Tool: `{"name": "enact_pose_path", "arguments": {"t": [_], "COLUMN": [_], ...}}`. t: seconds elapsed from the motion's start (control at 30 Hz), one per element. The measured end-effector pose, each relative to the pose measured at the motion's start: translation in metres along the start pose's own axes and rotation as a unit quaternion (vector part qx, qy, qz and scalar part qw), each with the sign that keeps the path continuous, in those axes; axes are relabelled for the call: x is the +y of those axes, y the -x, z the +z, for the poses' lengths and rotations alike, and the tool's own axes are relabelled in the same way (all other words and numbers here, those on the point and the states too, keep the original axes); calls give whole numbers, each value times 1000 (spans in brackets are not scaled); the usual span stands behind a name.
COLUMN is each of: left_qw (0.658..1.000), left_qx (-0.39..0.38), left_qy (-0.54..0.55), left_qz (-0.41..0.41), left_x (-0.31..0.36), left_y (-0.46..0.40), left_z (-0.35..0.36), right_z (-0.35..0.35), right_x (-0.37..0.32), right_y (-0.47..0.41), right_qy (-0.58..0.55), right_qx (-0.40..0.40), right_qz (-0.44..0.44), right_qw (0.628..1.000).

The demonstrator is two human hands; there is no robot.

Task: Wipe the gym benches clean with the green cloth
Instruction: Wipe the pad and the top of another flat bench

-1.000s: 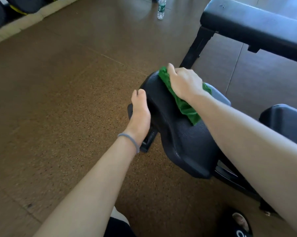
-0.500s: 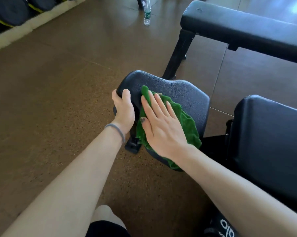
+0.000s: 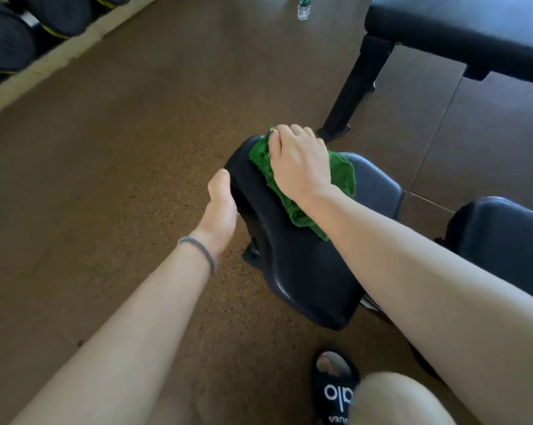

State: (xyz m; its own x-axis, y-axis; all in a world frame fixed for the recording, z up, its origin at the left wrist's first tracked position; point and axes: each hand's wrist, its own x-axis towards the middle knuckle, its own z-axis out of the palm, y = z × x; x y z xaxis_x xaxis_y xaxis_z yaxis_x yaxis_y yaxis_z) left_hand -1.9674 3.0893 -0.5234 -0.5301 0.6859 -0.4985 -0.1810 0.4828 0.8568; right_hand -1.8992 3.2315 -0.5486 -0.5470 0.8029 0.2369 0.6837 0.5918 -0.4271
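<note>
The green cloth [image 3: 341,176] lies on the far end of a black padded bench seat [image 3: 305,271]. My right hand [image 3: 298,164] lies on top of the cloth, its fingers bent over the cloth at the seat's far rim. My left hand [image 3: 220,210] holds the seat's left edge, thumb on the side and fingers hidden under the pad. The same bench's black back pad [image 3: 504,240] rises at the right. A second black bench [image 3: 458,23] stands at the top right.
The second bench's black leg [image 3: 354,87] comes down to the brown floor just beyond the seat. A water bottle [image 3: 304,6] stands at the top edge. Dark rolled items [image 3: 7,41] line the upper left. My foot in a black slipper [image 3: 335,388] is below the seat.
My right hand has slid the cloth from the seat's near side to its far end, and its fingers now bend over the rim. My left hand stays on the left edge.
</note>
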Motion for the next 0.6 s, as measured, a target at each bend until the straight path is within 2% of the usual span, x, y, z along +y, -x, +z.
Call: {"name": "enact_pose_path", "arguments": {"t": [0.07, 0.13, 0.2, 0.27, 0.33, 0.43, 0.47, 0.5, 0.53, 0.6], "left_qw": [998, 993, 989, 987, 984, 971, 967, 962, 958, 952], "left_qx": [4, 21, 25, 13, -26, -82, -96, -107, -119, -130], "left_qy": [-21, -57, -80, -93, -118, -178, -189, -198, -205, -212], "left_qz": [-58, -98, -118, -128, -134, -134, -141, -152, -162, -180], "left_x": [16, 37, 65, 103, 151, 222, 247, 272, 295, 335], "left_y": [19, 34, 48, 68, 88, 109, 116, 122, 127, 136], "left_z": [-1, -7, -10, -7, -1, 6, 8, 10, 12, 13], "right_z": [-10, -36, -70, -107, -146, -223, -251, -279, -303, -346], "right_x": [-2, -4, -9, -20, -33, -50, -55, -59, -61, -66], "right_y": [-1, -3, 1, 6, 6, -8, -15, -22, -29, -44], "right_qy": [1, -25, -150, -309, -409, -549, -586, -611, -625, -629], "right_qx": [22, 10, -51, -95, -145, -237, -257, -268, -270, -264], "right_qz": [41, 107, 213, 327, 413, 515, 516, 505, 492, 469], "right_qw": [999, 994, 964, 888, 800, 614, 569, 547, 543, 561]}}
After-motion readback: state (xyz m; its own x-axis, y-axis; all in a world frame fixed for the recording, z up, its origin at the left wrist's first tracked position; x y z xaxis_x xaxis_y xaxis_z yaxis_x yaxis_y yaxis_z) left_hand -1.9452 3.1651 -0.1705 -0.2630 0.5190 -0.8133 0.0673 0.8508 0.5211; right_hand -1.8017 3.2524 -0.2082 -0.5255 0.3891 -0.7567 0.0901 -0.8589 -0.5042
